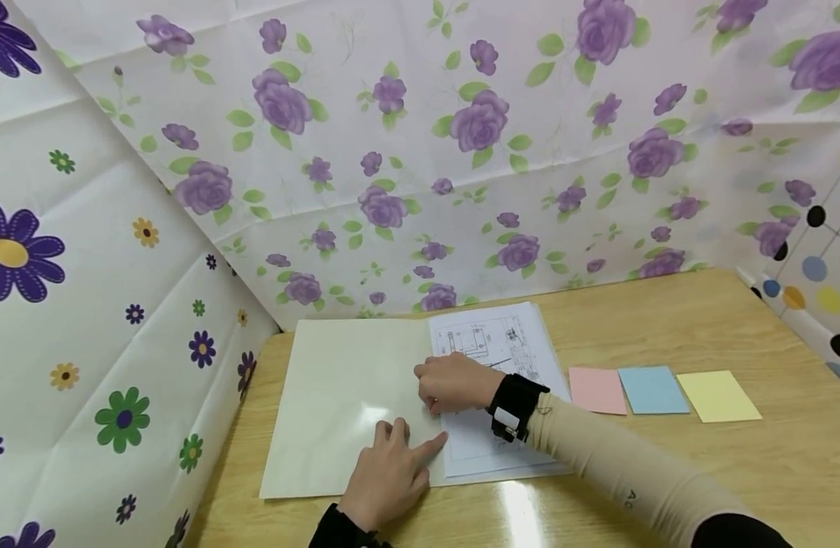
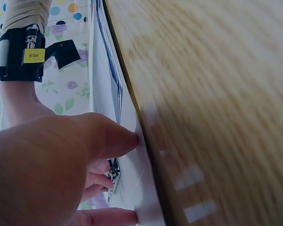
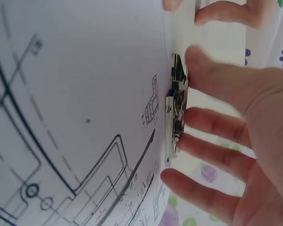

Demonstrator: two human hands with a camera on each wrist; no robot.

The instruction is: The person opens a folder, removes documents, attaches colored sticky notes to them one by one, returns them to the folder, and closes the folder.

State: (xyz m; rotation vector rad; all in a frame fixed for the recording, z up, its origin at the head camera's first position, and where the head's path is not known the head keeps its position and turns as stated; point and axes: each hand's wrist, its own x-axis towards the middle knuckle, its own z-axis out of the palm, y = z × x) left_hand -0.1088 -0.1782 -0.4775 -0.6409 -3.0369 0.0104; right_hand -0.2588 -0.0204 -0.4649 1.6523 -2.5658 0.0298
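A pale folder (image 1: 345,380) lies opened flat on the table, with printed drawing sheets (image 1: 488,449) on its right half. Along the fold sits a metal clip (image 3: 175,108), seen closely in the right wrist view. My right hand (image 1: 457,383) has its thumb and fingertips at this clip, fingers bent around it; in the head view the hand hides it. Nearer the front edge, my left hand (image 1: 389,472) rests on the folder with fingers spread, its thumb (image 2: 118,139) touching beside the sheets. The clip (image 2: 114,174) also shows partly behind the left hand.
Pink (image 1: 598,390), blue (image 1: 654,390) and yellow (image 1: 719,396) paper squares lie in a row right of the folder on the wooden table (image 1: 666,320). Flowered sheets (image 1: 392,152) hang behind and at the left.
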